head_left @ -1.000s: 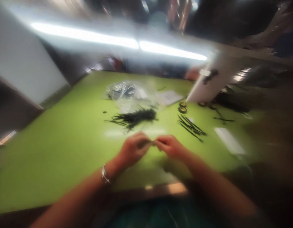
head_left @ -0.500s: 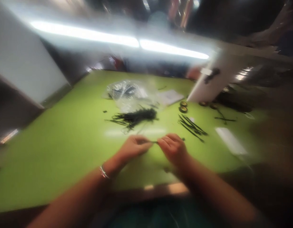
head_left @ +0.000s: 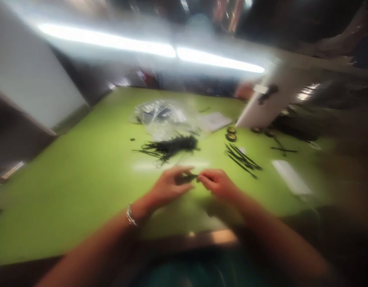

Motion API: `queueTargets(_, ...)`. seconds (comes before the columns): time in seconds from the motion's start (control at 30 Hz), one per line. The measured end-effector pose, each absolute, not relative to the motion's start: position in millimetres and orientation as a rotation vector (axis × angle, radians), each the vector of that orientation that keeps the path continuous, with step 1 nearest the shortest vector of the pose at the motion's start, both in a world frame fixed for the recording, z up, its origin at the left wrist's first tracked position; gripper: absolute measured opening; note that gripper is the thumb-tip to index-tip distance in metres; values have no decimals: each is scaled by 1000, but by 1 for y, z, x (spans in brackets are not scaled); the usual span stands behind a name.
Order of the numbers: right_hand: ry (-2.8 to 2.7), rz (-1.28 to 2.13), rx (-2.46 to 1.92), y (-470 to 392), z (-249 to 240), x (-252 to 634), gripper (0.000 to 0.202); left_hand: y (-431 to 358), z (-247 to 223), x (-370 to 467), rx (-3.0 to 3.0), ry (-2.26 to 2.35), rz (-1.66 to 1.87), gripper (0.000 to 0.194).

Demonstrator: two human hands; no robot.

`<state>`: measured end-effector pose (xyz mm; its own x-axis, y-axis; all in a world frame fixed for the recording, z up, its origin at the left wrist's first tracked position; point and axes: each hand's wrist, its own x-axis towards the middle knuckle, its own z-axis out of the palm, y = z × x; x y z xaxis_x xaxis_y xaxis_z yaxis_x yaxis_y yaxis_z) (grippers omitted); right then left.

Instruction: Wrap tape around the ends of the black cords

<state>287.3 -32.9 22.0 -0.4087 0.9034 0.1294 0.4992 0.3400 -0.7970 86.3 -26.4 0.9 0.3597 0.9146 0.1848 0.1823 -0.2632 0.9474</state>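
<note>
We've just spread our left hand (head_left: 169, 185) around the dark strip (head_left: 188, 177), apparently leaving our right hand (head_left: 219, 184), pinching beyond those fingertips, to steady it.

With my clock centred between one left hand (head_left: 170, 184) and one right hand (head_left: 218, 183), I count one dark piece (head_left: 188, 178) there, one bracelet (head_left: 130, 215) at eight o'clock, one black pile (head_left: 175, 146) and one clear bag (head_left: 156, 112) at eleven, two light tubes (head_left: 108, 40) at twelve, two yellow-cored rolls (head_left: 231, 137) at one, roughly five black straps (head_left: 243, 158) in the blur at two, and one white bar (head_left: 290, 177) at three.
</note>
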Motion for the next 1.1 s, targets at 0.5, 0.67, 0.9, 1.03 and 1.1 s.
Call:
queueTargets(0.5, -2205, -55, -1121, -48, 9, 281, 23, -27, 1, 85, 1122, 870, 779, 36)
queueTargets(0.67, -2298, -106, -1101, -47, 5, 277, 22, -30, -3, 91, 1406, 1011, 943, 24)
queueTargets(0.9, -2554, 1, -1272, -50, 17, 277, 16, -30, -3, 88, 1463, 1009, 809, 24)
queueTargets(1.03, -2494, 519, -1212, -59, 30, 284, 24, -33, 0, 85, 1301, 820, 554, 28)
queueTargets(1.1, -2335, 748, -1191, -67, 32, 288, 28, -36, 4, 86, 1381, 791, 549, 24)
